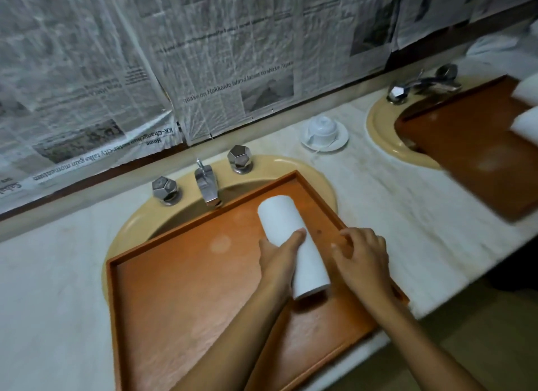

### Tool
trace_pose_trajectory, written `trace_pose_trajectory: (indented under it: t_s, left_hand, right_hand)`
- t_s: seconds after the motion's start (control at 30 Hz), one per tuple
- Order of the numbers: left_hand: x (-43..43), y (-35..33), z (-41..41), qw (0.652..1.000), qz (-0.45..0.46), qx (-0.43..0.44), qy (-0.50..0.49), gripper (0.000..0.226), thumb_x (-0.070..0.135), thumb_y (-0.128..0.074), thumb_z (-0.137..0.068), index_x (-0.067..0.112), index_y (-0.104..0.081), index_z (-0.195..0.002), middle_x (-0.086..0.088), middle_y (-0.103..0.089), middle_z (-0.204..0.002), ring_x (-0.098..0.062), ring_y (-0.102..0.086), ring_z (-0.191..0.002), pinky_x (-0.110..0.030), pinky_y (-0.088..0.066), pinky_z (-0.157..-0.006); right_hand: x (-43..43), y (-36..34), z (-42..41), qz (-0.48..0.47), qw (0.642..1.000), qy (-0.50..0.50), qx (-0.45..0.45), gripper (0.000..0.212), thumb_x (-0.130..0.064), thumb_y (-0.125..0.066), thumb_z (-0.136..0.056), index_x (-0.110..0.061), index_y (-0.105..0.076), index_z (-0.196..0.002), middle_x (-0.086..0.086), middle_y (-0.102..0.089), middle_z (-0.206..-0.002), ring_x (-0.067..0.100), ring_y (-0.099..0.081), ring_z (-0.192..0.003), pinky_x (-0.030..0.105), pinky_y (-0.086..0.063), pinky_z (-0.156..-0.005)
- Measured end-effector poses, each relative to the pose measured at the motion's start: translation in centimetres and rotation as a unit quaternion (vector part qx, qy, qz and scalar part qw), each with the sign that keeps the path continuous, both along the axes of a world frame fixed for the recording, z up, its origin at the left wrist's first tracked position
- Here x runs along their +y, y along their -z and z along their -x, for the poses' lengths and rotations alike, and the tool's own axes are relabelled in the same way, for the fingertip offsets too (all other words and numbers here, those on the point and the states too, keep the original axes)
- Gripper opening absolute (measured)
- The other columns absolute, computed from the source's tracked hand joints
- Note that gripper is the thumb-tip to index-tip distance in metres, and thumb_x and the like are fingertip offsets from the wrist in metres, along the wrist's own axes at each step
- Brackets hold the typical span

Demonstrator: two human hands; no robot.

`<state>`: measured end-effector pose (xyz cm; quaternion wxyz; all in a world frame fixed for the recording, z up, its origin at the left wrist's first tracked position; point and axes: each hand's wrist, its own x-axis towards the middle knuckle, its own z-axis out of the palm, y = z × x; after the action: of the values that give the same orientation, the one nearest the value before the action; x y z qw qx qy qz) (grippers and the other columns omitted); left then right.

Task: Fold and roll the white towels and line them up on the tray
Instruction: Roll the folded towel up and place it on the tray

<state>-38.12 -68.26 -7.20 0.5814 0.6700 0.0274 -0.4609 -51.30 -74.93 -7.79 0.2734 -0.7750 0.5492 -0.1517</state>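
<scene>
Along the back edge of the counter, crumpled newspaper sheets (203, 55) cover the wall above a pale marble counter (43, 274). Left part of counter: beige oval sink (134, 224) with chrome tap (207, 186) between two faceted chrome knobs (164, 188). Large orange rectangular tray (174, 288) sits over this sink, reaching to the counter's front edge. Rolled white towel (279, 216) lies on the tray floor near the tray's right rim, long axis running from the back rim toward the front, slightly angled. Left hand (278, 259) grips the roll from its left side around mid-length, one digit laid over the top; the other fingers are hidden behind the roll. Right hand (362, 259) is just right of the roll, fingers loosely bent and spread, tips down by the tray's right rim, holding nothing; contact with the roll can't be told. Middle of counter, near the back edge: white cup (321, 127) upside down on a white saucer (340, 141). Right end: second beige sink (381, 134) with chrome fittings (428, 83), a second orange tray (480, 157) over it, blurred. Two more white rolls (527, 121) lie side by side on that tray, cut off by the frame.
</scene>
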Motion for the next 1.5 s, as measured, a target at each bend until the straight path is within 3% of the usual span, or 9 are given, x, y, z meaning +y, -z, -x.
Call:
trace_pose_trajectory:
  t_s: [0.23, 0.37, 0.5, 0.63, 0.97, 1.2, 1.27, 1.4, 1.5]
  left_hand:
    - [-7.3, 1.3, 0.2, 0.991, -0.085, -0.098, 0.018, 0.080, 0.054, -0.076, -0.069, 0.021, -0.035, -0.129, -0.005, -0.058, -0.113, -0.028, -0.064, -0.094, -0.047, -0.056, -0.086]
    - [-10.3, 1.3, 0.1, 0.986, -0.118, -0.115, -0.014, 0.082, 0.055, -0.073, -0.072, 0.016, -0.034, -0.133, -0.009, -0.056, -0.117, -0.030, -0.062, -0.096, -0.045, -0.055, -0.087]
    - [-13.2, 1.1, -0.8, 0.977, -0.170, -0.119, -0.052, 0.087, 0.054, -0.073, -0.072, 0.010, -0.035, -0.138, -0.013, -0.044, -0.134, -0.034, -0.049, -0.118, -0.042, -0.045, -0.098]
    - [-14.1, 1.1, -1.3, 0.957, -0.252, -0.143, -0.028, 0.088, 0.058, -0.068, -0.072, 0.011, -0.036, -0.138, -0.013, -0.031, -0.139, -0.034, -0.030, -0.128, -0.042, -0.031, -0.098]
    - [-12.3, 0.8, -1.7, 0.985, -0.152, -0.080, -0.021, 0.118, 0.076, -0.060, -0.050, 0.020, -0.025, -0.148, -0.003, -0.025, -0.144, -0.029, -0.030, -0.133, -0.050, -0.036, -0.110]
    - [-8.1, 0.5, -1.7, 0.988, -0.071, -0.128, 0.054, 0.109, 0.073, -0.060, -0.059, 0.027, -0.024, -0.152, 0.000, -0.026, -0.154, -0.025, -0.035, -0.137, -0.049, -0.037, -0.111]
    - [-6.3, 0.1, -1.6, 0.984, -0.057, -0.154, 0.070, 0.092, 0.061, -0.065, -0.077, 0.028, -0.024, -0.152, 0.000, -0.028, -0.155, -0.023, -0.036, -0.138, -0.042, -0.036, -0.110]
    - [-0.3, -1.9, -1.4, 0.975, -0.011, -0.196, 0.106, 0.056, 0.032, -0.063, -0.094, 0.030, -0.039, -0.145, 0.006, -0.041, -0.142, -0.012, -0.050, -0.120, -0.015, -0.041, -0.077]
    - [6.1, -3.2, -2.9, 0.965, 0.023, -0.253, 0.070, 0.036, 0.018, -0.062, -0.094, 0.030, -0.056, -0.128, 0.011, -0.055, -0.129, 0.000, -0.055, -0.102, -0.007, -0.043, -0.069]
  right_hand:
    - [-3.4, 1.6, 0.6, -0.058, 0.995, 0.014, -0.084, 0.023, -0.024, -0.055, -0.096, -0.019, -0.059, -0.118, -0.002, -0.056, -0.112, 0.021, -0.056, -0.106, 0.037, -0.049, -0.089]
    - [-4.1, 1.9, 1.0, -0.075, 0.986, 0.017, -0.146, 0.013, -0.033, -0.057, -0.095, -0.030, -0.057, -0.107, -0.010, -0.056, -0.105, 0.015, -0.057, -0.101, 0.023, -0.045, -0.079]
    - [-4.2, 2.6, 1.4, -0.066, 0.989, -0.015, -0.130, 0.042, -0.045, -0.066, -0.085, -0.030, -0.057, -0.123, -0.010, -0.056, -0.112, 0.008, -0.054, -0.102, 0.012, -0.038, -0.076]
    - [-4.3, 3.0, 1.4, -0.037, 0.994, -0.055, -0.092, 0.072, -0.066, -0.047, -0.067, -0.034, -0.051, -0.131, -0.009, -0.051, -0.114, 0.009, -0.051, -0.100, 0.019, -0.040, -0.075]
    - [-3.9, 3.3, 1.3, 0.017, 0.996, -0.060, -0.070, 0.070, -0.063, -0.049, -0.069, -0.029, -0.050, -0.131, -0.008, -0.052, -0.114, 0.012, -0.052, -0.099, 0.024, -0.045, -0.075]
    - [-3.2, 2.2, 1.2, 0.064, 0.995, -0.033, -0.062, 0.059, -0.046, -0.055, -0.070, -0.014, -0.059, -0.119, 0.005, -0.060, -0.105, 0.025, -0.051, -0.093, 0.041, -0.051, -0.075]
    - [-2.6, 1.4, 1.5, 0.075, 0.994, -0.014, -0.075, 0.052, -0.036, -0.062, -0.070, -0.014, -0.060, -0.118, 0.004, -0.059, -0.105, 0.021, -0.047, -0.096, 0.041, -0.050, -0.076]
    - [-0.5, -0.7, 1.4, 0.141, 0.983, 0.003, -0.115, 0.043, -0.037, -0.054, -0.075, -0.014, -0.063, -0.109, 0.003, -0.058, -0.102, 0.018, -0.042, -0.096, 0.035, -0.045, -0.077]
    - [1.8, -2.5, -0.2, 0.159, 0.977, -0.029, -0.138, 0.040, -0.038, -0.052, -0.074, -0.016, -0.064, -0.105, 0.000, -0.059, -0.101, 0.015, -0.039, -0.096, 0.034, -0.042, -0.078]
